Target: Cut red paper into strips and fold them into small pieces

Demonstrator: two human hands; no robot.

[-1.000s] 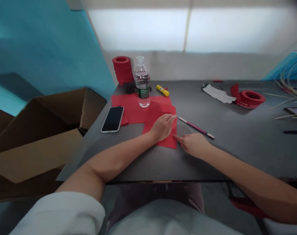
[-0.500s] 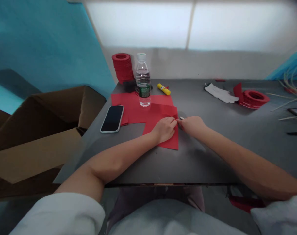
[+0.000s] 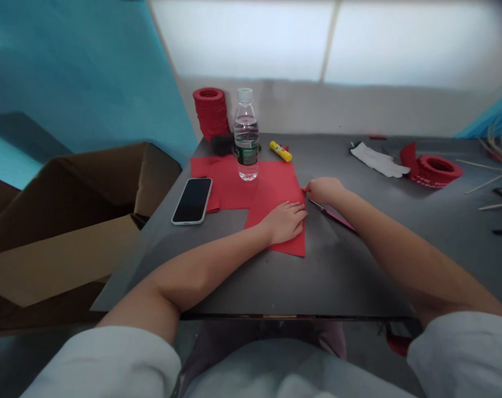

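Observation:
A folded red paper sheet (image 3: 278, 188) lies on the dark table (image 3: 284, 276) in front of me. My left hand (image 3: 284, 220) rests flat on its near right part, fingers together, pressing it down. My right hand (image 3: 323, 189) sits at the paper's right edge, fingertips touching the edge near its far corner. A thin red and white pencil (image 3: 331, 213) lies on the table just under my right wrist, partly hidden by my forearm.
More red sheets (image 3: 217, 174), a phone (image 3: 192, 200), a water bottle (image 3: 246, 136) and a yellow glue stick (image 3: 280, 151) lie beyond. A stack of red rings (image 3: 211, 112) stands at the back left, another red ring (image 3: 438, 167) and a white glove (image 3: 377, 160) at the right. A cardboard box (image 3: 68, 221) is left of the table.
My right hand has slid along the paper's right edge from the near corner to the far part. My left hand has flattened on the sheet.

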